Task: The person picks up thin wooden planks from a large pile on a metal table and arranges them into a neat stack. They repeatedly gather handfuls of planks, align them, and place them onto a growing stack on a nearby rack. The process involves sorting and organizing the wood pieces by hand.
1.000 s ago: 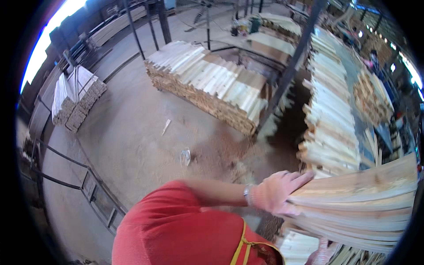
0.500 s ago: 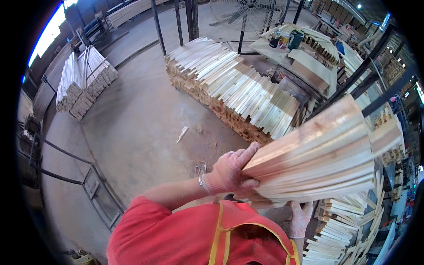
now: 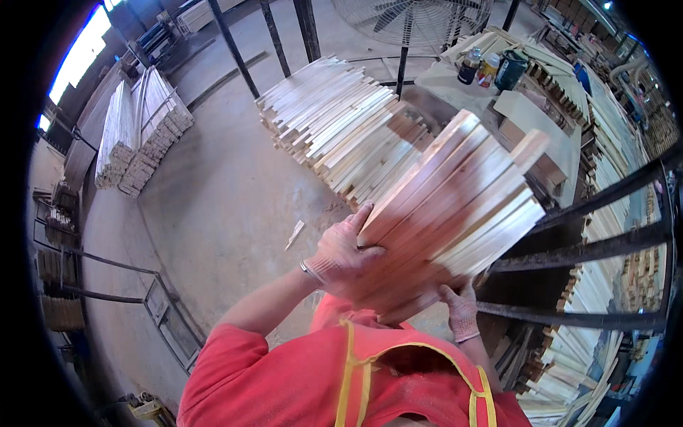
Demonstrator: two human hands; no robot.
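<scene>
A broad bundle of pale wooden strips [image 3: 441, 206] lies side by side between my two gloved hands, tilted up and away to the right. Its left edge is gripped by my left hand [image 3: 345, 249], thumb on top of the wood and the other fingers partly hidden. At the lower right edge my right hand [image 3: 461, 309] closes on the same strips, its fingers partly under them. One strip [image 3: 530, 151] juts out past the far end of the bundle. Beyond it stands a large stack of similar strips [image 3: 334, 117], partly covered by the bundle.
Black metal bars [image 3: 576, 263] cross close on the right, with more wooden strips [image 3: 569, 370] behind them. A workbench [image 3: 441, 82] with bottles [image 3: 469, 65] stands at the far right, near a large fan [image 3: 405, 18]. A wood scrap [image 3: 295, 235] lies on the floor.
The bundle has swung left, away from the strips at the right, and now points toward the large stack. Both hands keep hold of it and have shifted left.
</scene>
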